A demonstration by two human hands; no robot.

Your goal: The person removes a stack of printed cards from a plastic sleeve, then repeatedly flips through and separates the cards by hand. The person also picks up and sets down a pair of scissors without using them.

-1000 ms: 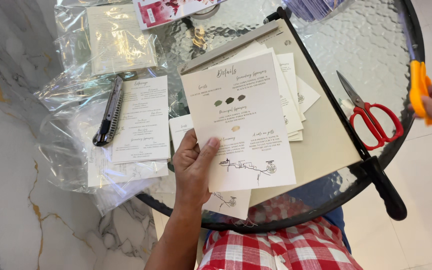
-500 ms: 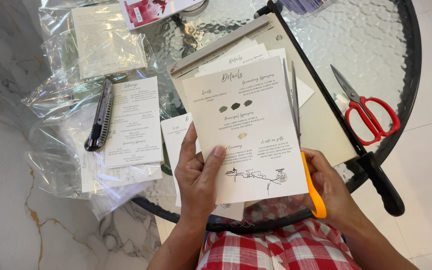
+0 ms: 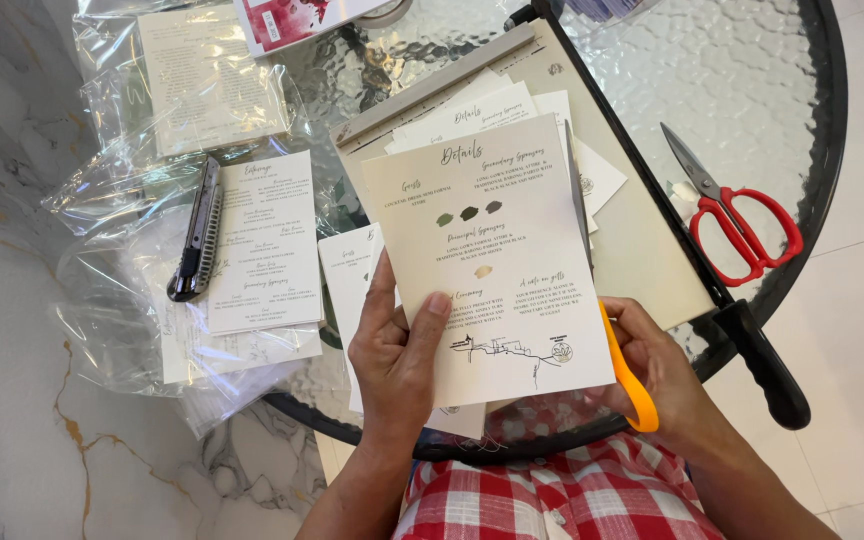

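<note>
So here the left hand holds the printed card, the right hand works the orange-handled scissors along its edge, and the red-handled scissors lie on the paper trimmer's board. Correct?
Not quite. The red-handled scissors lie on the glass table, to the right of the paper trimmer, not on its board. The head view shows this. The rest stands: the left hand holds the printed card, and the right hand works the orange-handled scissors along its edge.

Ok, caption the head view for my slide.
Left hand holds a printed card while right hand runs orange-handled scissors along its edge.
</note>
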